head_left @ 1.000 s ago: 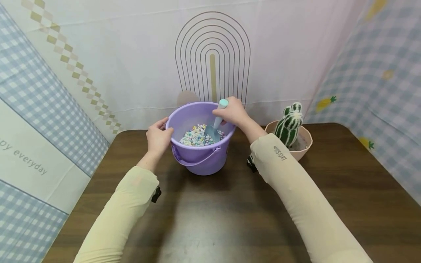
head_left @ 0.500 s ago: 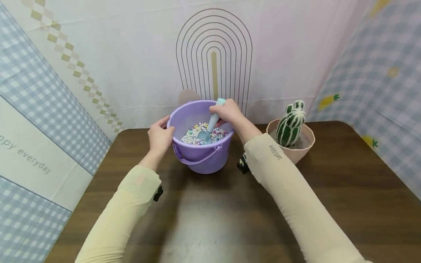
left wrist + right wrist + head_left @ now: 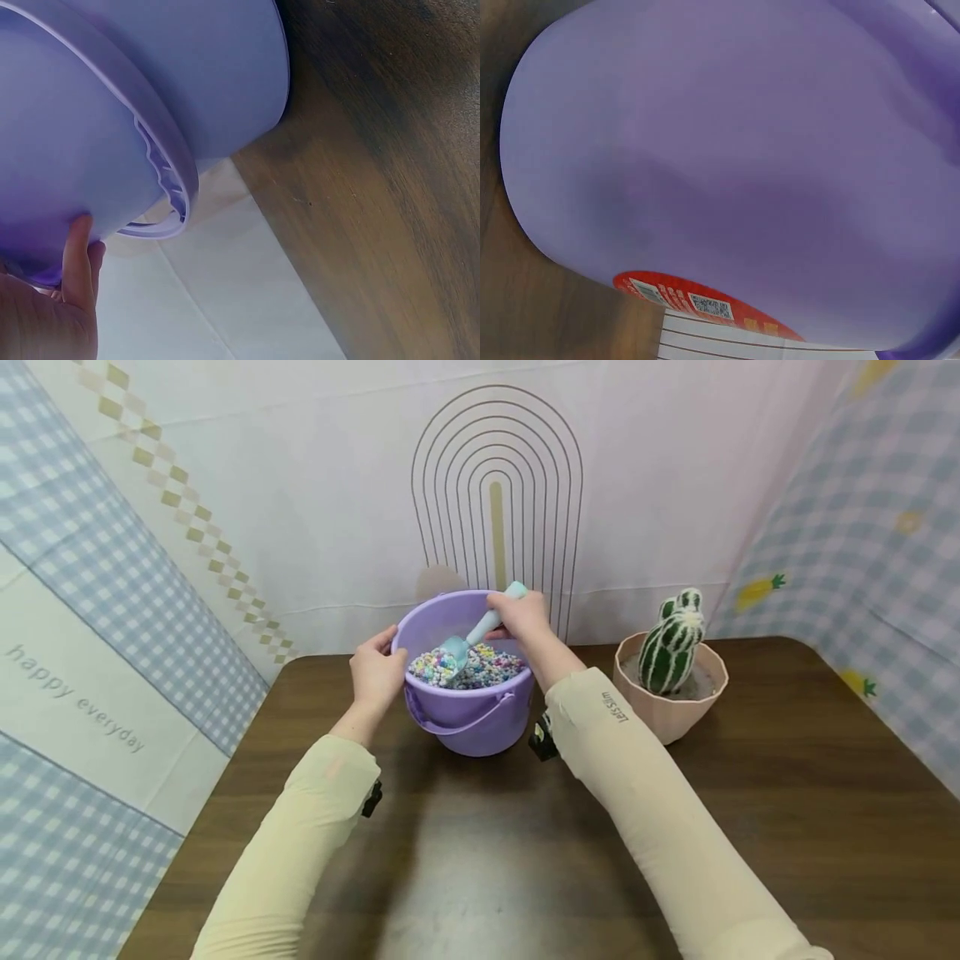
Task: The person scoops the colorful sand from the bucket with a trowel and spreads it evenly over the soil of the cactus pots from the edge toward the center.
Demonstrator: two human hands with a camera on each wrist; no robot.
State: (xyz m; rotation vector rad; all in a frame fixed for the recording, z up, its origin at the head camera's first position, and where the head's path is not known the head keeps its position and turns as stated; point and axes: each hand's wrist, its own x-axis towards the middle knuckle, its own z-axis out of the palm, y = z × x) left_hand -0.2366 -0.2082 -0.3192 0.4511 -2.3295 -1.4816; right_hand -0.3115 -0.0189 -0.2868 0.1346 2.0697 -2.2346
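A purple bucket (image 3: pixel 480 727) with small multicoloured pellets (image 3: pixel 491 670) inside stands near the back of the table. My left hand (image 3: pixel 377 672) grips its rim on the left side, thumb over the edge. In the left wrist view, the fingers (image 3: pixel 77 262) lie against the outer wall of the bucket, near its lowered handle (image 3: pixel 161 139). My right hand (image 3: pixel 525 617) holds a pale blue scoop (image 3: pixel 483 628) by its handle above the right of the rim. The scoop's head is down among the pellets at the left. The right wrist view shows the bucket's wall, with my hand out of frame.
Right of the bucket, a peach pot (image 3: pixel 667 717) holds a knitted green cactus (image 3: pixel 667 652) in greyish filling. The dark wooden table (image 3: pixel 465 852) meets a patterned cloth backdrop (image 3: pixel 315 510) behind. A red label (image 3: pixel 705 301) is on the bucket's outer wall.
My right hand has swept the scoop leftward through the pellets, and its handle now leans further right. My left hand stays on the rim. The whole view has shifted slightly.
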